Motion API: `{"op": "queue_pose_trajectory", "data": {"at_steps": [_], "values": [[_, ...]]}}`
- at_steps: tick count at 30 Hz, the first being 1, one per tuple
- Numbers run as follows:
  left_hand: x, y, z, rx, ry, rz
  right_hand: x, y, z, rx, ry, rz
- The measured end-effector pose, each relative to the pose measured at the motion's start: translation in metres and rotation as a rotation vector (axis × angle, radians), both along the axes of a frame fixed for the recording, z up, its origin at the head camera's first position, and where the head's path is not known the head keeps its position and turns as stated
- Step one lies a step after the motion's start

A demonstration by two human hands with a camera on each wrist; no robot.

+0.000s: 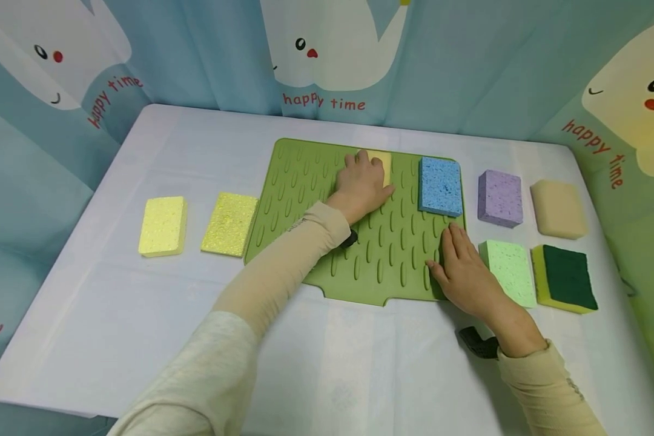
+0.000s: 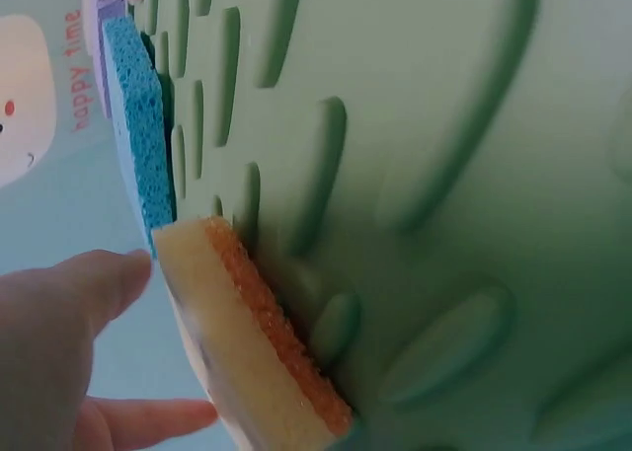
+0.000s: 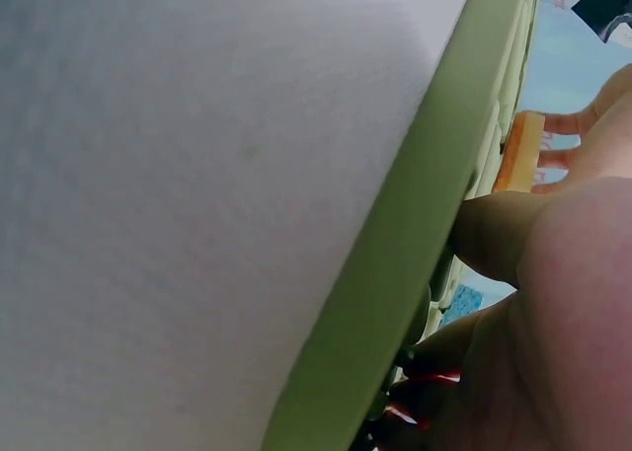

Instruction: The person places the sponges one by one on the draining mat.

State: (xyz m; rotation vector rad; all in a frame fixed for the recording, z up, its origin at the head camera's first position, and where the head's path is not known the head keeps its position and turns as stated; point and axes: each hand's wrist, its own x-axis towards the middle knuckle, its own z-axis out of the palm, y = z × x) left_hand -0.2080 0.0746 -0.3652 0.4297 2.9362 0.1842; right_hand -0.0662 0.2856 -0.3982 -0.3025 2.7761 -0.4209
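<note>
A green drying mat with raised oval ridges lies on the table. Near its far edge is a cream sponge with an orange rough layer facing the mat. My left hand reaches over this sponge and partly covers it. In the left wrist view, thumb and finger lie extended along the sponge's upper side. A blue sponge sits at the mat's far right corner. My right hand rests with extended fingers on the mat's right edge, just below the blue sponge.
Left of the mat lie a pale yellow sponge and a speckled yellow sponge. On the right are a purple sponge, a beige sponge, a light green sponge and a green-and-yellow scrub sponge. Printed curtains hang behind.
</note>
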Motion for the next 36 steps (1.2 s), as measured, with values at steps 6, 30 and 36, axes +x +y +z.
{"op": "queue_pose_trajectory", "data": {"at_steps": [6,30,36], "values": [[-0.003,-0.009,0.002,0.059,-0.013,-0.029,0.001,0.002,0.001,-0.014,-0.011,-0.004],[-0.005,-0.073,0.015,0.157,-0.015,-0.039,0.001,0.006,-0.001,-0.013,-0.011,-0.008],[-0.007,-0.075,0.007,0.162,-0.058,-0.086,0.001,0.006,-0.001,-0.013,-0.009,-0.010]]}}
